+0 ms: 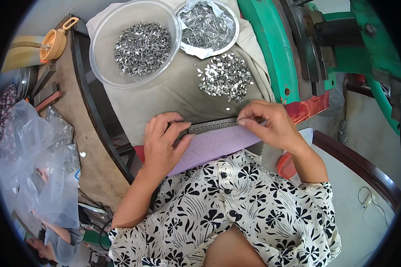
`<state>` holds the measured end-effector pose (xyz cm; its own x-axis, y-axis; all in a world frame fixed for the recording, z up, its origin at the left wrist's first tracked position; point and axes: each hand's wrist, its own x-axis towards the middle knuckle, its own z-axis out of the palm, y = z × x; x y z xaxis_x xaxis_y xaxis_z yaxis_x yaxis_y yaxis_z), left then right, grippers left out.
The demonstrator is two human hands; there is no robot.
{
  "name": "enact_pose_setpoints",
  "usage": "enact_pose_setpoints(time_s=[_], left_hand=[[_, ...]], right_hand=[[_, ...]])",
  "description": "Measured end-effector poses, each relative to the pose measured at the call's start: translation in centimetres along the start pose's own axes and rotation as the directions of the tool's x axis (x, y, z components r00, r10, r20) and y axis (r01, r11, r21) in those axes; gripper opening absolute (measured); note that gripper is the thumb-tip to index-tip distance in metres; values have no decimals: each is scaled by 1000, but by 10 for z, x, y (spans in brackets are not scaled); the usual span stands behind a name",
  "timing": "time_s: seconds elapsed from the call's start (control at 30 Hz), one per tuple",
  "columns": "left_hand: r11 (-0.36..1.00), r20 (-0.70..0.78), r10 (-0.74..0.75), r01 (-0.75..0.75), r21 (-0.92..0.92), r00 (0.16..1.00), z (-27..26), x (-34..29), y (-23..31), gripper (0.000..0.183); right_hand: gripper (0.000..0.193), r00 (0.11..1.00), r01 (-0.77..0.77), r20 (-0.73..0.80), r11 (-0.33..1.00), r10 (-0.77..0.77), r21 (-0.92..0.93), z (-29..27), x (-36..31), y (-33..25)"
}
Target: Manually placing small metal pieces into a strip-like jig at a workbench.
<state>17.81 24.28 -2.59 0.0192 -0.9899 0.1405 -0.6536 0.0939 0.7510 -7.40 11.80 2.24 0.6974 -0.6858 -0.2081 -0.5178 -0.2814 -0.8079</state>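
Observation:
A narrow dark metal rack (213, 125), lined with a tight row of small metal pieces, lies across my lap along the upper edge of a purple woven cloth (214, 146). My left hand (161, 139) grips the rack's left end with curled fingers and thumb. At the other end my right hand (272, 125) has thumb and forefinger pinched together; whatever is between them is too small to make out. Just beyond the rack sits a loose pile of small shiny metal pieces (227, 76) on a grey-green cloth (178, 95), with one stray piece nearer me.
A clear plastic tub (95, 60) of small metal cylinders stands far left, beside a lined white bowl (234, 39) of thin metal pieces. Green machinery (276, 58) rises at right. Plastic bags (53, 178) lie on the wooden table (91, 147) at left. Another person (60, 244) appears lower left.

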Motion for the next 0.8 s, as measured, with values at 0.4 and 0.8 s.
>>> enact_pose_setpoints(time_s=[0.4, 0.8], left_hand=[[999, 24, -45, 45, -22, 999, -3, 2, 5, 31], [988, 127, 156, -153, -29, 980, 3, 54, 31, 15]], right_hand=[[7, 969, -229, -71, 967, 238, 114, 10, 2, 2], [13, 974, 126, -131, 921, -186, -369, 12, 6, 9]])
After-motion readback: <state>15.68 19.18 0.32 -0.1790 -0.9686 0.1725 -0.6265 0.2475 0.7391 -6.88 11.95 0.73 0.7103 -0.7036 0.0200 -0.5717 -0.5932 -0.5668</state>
